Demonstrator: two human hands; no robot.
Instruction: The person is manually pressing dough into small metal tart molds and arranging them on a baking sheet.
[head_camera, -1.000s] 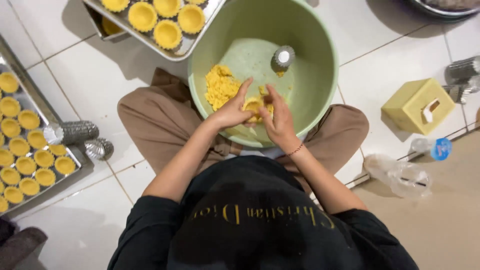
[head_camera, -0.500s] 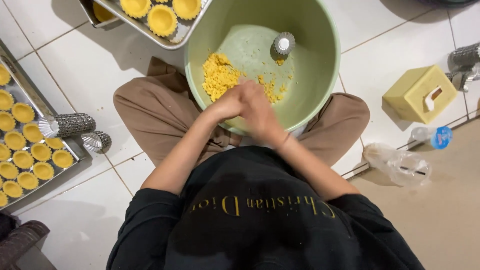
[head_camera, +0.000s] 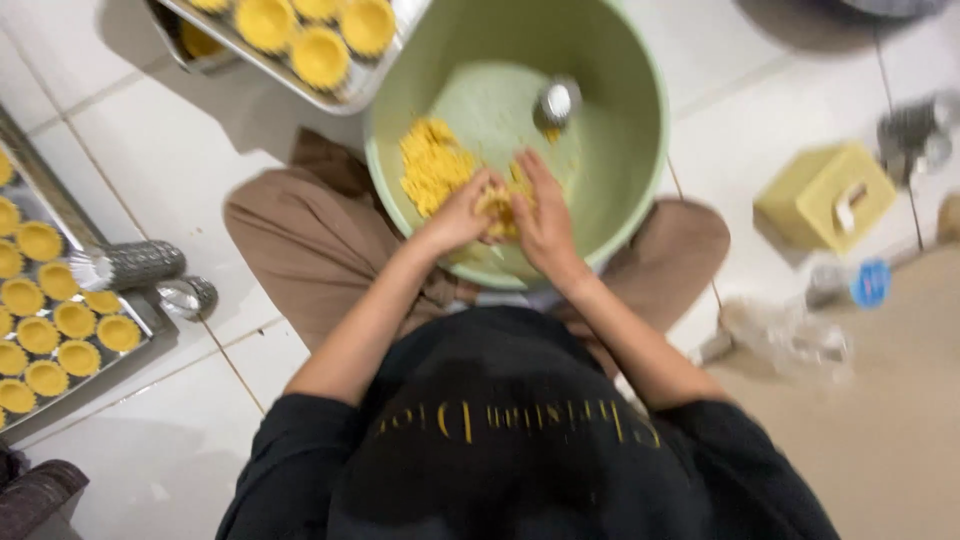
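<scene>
Looking down from the head cam, both hands are working inside the big pale green bowl (head_camera: 640, 180) sitting in the person's lap. The left hand (head_camera: 462, 208) and right hand (head_camera: 540, 215) are curling together around a lump of yellow crumbly dough (head_camera: 497, 205), pinching it between the fingers. More dough crumbs (head_camera: 432, 165) are lying just left of that, and a small metal tart mould (head_camera: 556, 101) is resting near the bowl's far side. Trays of filled tart shells (head_camera: 50, 320) are sitting on the tiled floor to the left.
</scene>
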